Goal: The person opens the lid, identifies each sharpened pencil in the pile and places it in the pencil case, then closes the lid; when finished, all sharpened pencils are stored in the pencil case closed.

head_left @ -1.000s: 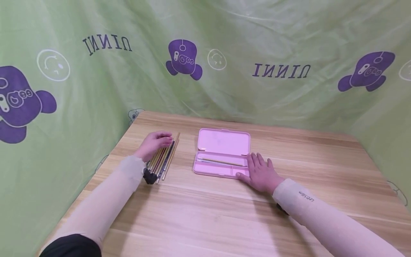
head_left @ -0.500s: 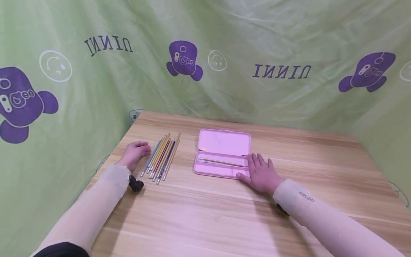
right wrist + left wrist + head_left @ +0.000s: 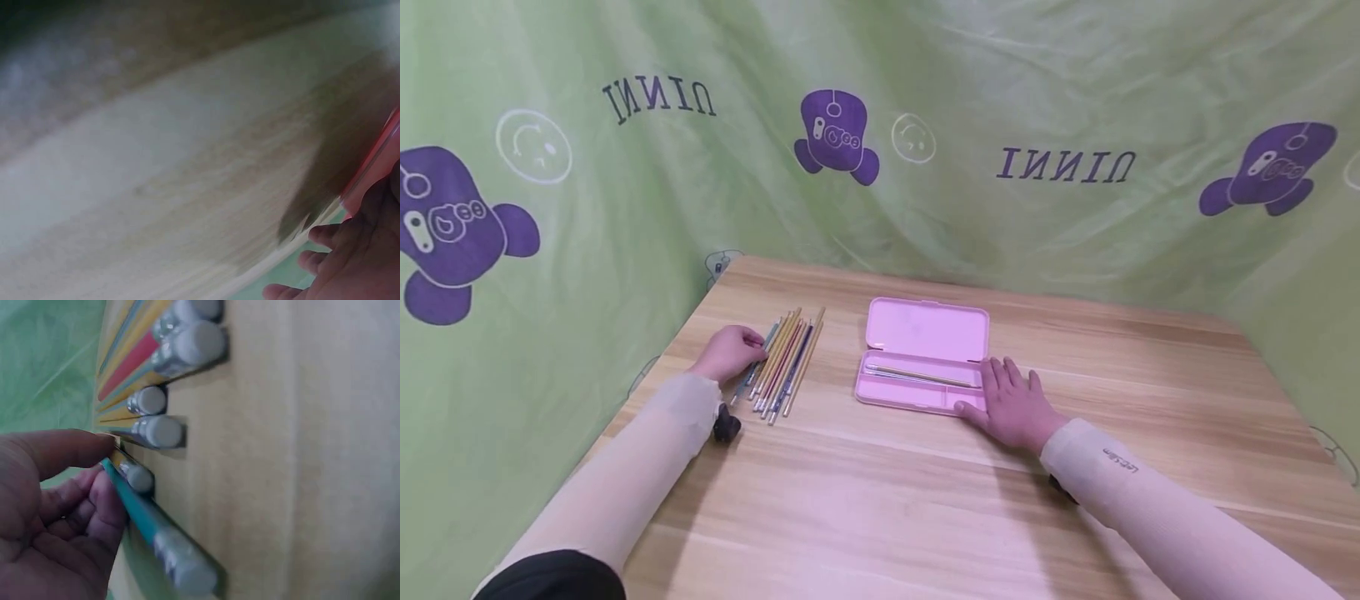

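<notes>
My left hand (image 3: 730, 352) is at the left side of a loose bundle of pencils (image 3: 790, 362) on the table. In the left wrist view its thumb and fingers pinch a teal pencil (image 3: 139, 514) with a white eraser end, which slants low over the wood. Beside it lie yellow, red and bluish pencils, their erasers facing the camera. My right hand (image 3: 1017, 406) rests with spread, straight fingers on the right end of a pink pencil case (image 3: 927, 329). The case lies with its lid up and back, and a few pencils (image 3: 921, 377) are in its long rear compartment.
The wooden table (image 3: 880, 500) stretches in front of the case and bundle. A green curtain (image 3: 955, 225) with purple printed figures hangs behind the table and at both sides. A small black wrist camera (image 3: 726, 425) sits under the left sleeve.
My left hand moved left off the bundle, uncovering it, then came back right to its leftmost pencil, where it now pinches the teal one. The right hand and the case stay put.
</notes>
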Tool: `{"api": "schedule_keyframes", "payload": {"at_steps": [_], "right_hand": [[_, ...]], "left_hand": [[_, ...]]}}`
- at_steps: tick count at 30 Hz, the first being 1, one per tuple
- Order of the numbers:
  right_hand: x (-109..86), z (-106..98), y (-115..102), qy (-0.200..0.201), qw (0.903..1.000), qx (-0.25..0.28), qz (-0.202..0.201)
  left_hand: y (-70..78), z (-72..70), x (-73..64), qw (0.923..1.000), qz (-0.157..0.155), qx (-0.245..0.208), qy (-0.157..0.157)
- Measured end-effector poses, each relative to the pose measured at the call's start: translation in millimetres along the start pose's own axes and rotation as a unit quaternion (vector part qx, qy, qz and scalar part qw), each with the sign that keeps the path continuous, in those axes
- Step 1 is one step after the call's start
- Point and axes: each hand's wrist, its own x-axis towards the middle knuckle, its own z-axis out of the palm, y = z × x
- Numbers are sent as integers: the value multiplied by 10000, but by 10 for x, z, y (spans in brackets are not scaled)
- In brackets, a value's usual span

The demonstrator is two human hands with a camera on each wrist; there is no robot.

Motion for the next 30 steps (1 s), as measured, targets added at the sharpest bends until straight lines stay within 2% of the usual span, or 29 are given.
{"api": "schedule_keyframes", "payload": {"at_steps": [2,7,15,19,22,26,30], "right_hand": [[1,-6,8,10,10000,20,21],[4,6,19,28,10000,80,17],[-7,24,12,15,10000,42,40],[-9,35,18,74,9999,100,15],[-9,25,12,75,9999,119,-2],[-9,1,-4,23,10000,78,6],[-15,-15,-12,10,10000,66,4]], "left_hand": [[48,-11,15,9996,55,292,-36],[92,-29,27,9992,-54,363,-182],[31,-47,25,9987,-235,-371,-265],[71,-90,33,9967,-335,-682,-285],[129,-129,63,9953,-270,-901,-238],[255,-144,113,9866,-186,-1561,-427],[437,-111,169,9679,-101,-2354,-872]]}}
